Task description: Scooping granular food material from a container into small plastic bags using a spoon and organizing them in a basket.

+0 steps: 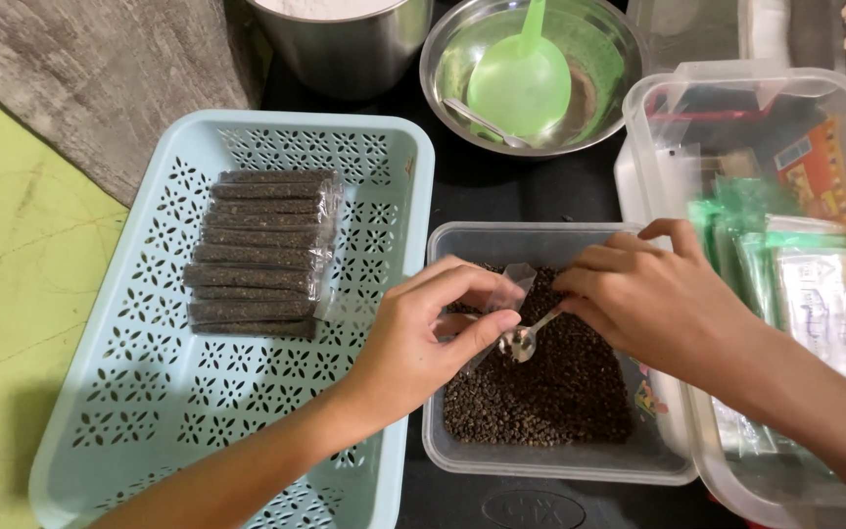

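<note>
My left hand (pixel 423 338) pinches a small clear plastic bag (pixel 513 284) open over a clear plastic container (pixel 540 460) of black peppercorns (pixel 560 382). My right hand (pixel 653 299) holds a small metal spoon (pixel 524 339), whose bowl sits at the bag's mouth, just above the peppercorns. Both hands hover over the container's left half.
A light blue perforated basket (pixel 149 392) on the left holds several filled, dark, narrow packets (pixel 258 255). At the back are a steel pot (pixel 345 39) and a steel bowl (pixel 462 59) with a green scoop (pixel 521 83). A clear box (pixel 658 108) of packaged goods stands on the right.
</note>
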